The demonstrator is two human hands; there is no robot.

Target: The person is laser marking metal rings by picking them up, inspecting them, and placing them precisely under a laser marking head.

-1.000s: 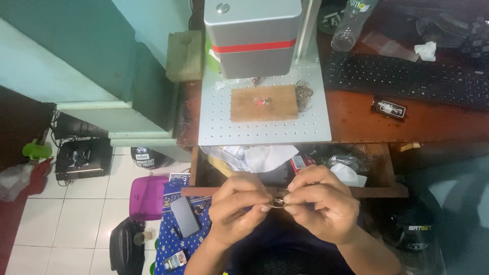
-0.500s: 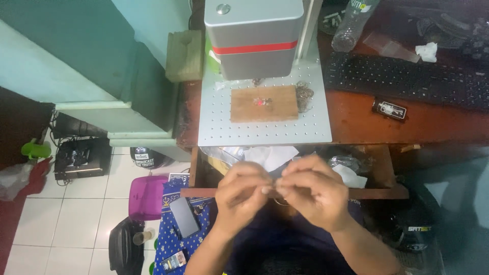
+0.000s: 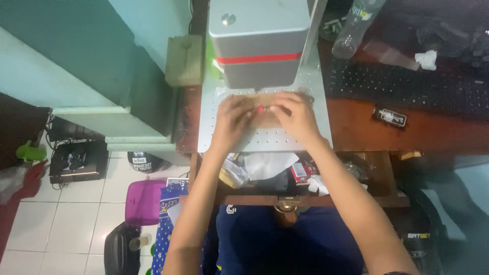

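Both hands lay on a flat brown wooden block [image 3: 265, 109] under the grey machine head with red band [image 3: 260, 43]. Left hand [image 3: 232, 119] and right hand [image 3: 295, 117] pressed it with fingers spread; a red light dot [image 3: 261, 109] showed between them on the perforated metal plate [image 3: 265, 137].

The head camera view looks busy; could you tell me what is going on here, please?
A person has both hands on the perforated metal plate under a grey machine head with a red stripe. The left hand and right hand press on a small wooden block, where a red light dot shows between the fingertips. An open drawer of odds and ends lies below.
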